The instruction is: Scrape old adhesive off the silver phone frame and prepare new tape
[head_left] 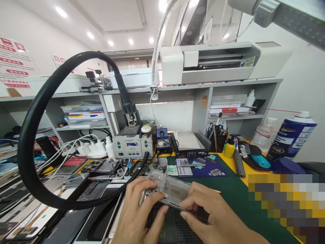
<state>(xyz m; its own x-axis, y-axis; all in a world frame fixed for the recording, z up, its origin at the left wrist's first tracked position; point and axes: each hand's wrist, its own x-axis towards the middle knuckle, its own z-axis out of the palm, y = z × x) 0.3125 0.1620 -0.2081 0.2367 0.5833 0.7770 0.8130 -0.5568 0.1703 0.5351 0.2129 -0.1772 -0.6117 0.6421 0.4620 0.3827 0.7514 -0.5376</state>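
Both hands, left hand (138,211) and right hand (212,217), pinch a clear phone back cover (169,188), apparently flexing; overbending risks cracking it above the table (233,193).

Both hands (142,210) (215,217) at front edge, phone frame (170,188) between them. Soldering station (133,144) behind; opened phones (101,167) left; spray can (291,135) far right.

Bare left hand (138,213) and right hand (215,217) at lower centre of frame: no gloves, rings, watch or visible sleeves.
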